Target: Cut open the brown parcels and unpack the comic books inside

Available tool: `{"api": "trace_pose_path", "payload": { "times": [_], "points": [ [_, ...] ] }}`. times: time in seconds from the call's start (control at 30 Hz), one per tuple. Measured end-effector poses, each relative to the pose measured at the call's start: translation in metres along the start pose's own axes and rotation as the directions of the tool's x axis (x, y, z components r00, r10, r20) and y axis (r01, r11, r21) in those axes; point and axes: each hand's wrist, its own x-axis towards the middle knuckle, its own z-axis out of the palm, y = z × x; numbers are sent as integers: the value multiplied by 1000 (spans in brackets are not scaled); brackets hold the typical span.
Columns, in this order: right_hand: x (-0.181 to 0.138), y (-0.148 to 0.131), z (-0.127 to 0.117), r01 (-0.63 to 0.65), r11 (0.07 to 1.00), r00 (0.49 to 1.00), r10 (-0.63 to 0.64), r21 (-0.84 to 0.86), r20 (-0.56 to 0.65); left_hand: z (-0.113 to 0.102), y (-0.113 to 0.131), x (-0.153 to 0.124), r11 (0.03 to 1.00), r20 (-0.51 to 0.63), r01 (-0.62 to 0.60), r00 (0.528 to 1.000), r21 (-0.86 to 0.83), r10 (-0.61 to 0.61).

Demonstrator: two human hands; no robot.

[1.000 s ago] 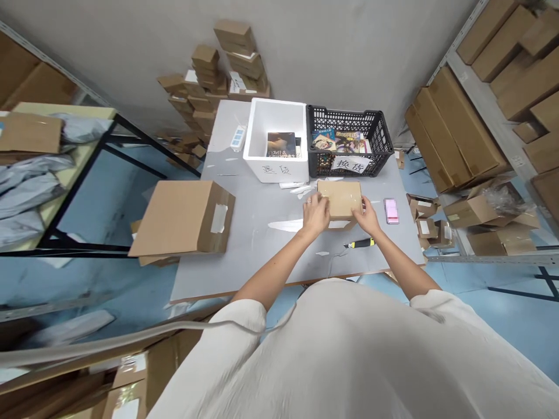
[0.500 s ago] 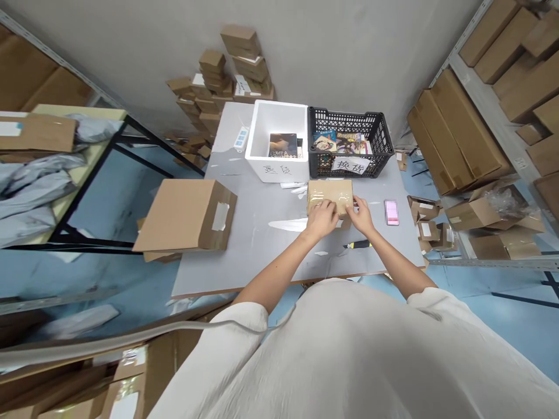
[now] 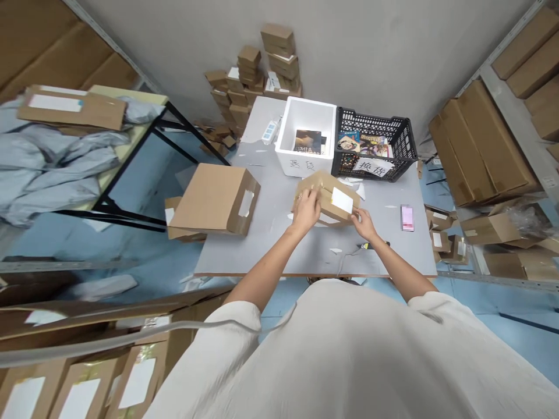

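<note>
A small brown cardboard box (image 3: 328,195) with a white label is tilted above the grey table (image 3: 271,250), held between both hands. My left hand (image 3: 305,209) grips its left end with the fingers curled around it. My right hand (image 3: 364,223) holds the lower right corner. Just beyond the box stand a white foam bin (image 3: 308,160) with a book inside and a black plastic crate (image 3: 375,156) holding several books. A yellow-handled utility knife (image 3: 370,245) lies on the table near my right wrist.
A larger cardboard box (image 3: 216,200) sits at the table's left edge. A pink item (image 3: 407,217) lies to the right. Small boxes are stacked at the far wall (image 3: 262,67). Shelves of flat cartons (image 3: 480,139) line the right side; a table with grey bags (image 3: 48,169) stands to the left.
The small box has been lifted off the table and turned, so its white label now faces up. The view has swung to the left.
</note>
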Motion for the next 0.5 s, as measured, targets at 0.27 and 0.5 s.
{"api": "trace_pose_path", "payload": {
  "times": [0.27, 0.5],
  "points": [
    [0, -24, 26, -23, 995, 997, 16, 95, 70, -16, -71, -12, 989, -26, 134, 990, -63, -135],
    [-4, -44, 42, -19, 994, 998, 12, 105, 68, -15, -104, -26, 963, 4, 261, 965, -66, -261]
  ]
}}
